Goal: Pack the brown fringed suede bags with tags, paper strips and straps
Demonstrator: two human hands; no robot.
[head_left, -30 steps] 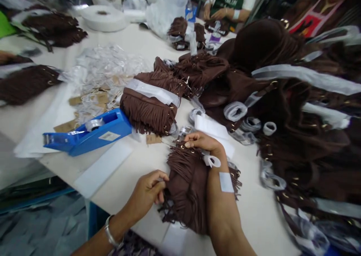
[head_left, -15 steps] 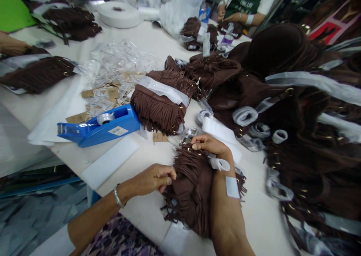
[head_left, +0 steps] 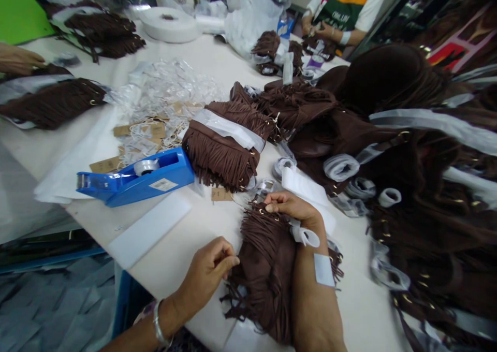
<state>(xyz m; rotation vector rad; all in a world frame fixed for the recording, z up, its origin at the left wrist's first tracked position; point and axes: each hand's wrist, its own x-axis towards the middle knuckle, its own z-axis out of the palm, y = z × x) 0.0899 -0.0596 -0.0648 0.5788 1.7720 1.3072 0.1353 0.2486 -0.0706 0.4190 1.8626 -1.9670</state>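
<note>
We are noting a brown fringed bag (head_left: 267,269) lying at lower centre on the tabletop (head_left: 186,243). The left hand (head_left: 207,272) is pinching its fringe edge; the right hand (head_left: 293,207) is pressing its ringed top. Soft, limp, light, we judge; best held by the firmer top band.

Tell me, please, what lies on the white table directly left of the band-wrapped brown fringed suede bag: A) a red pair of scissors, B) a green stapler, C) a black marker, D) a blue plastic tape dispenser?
D: the blue plastic tape dispenser with its roll of clear tape sits on the white table beside the band-wrapped brown fringed suede bag.
</note>
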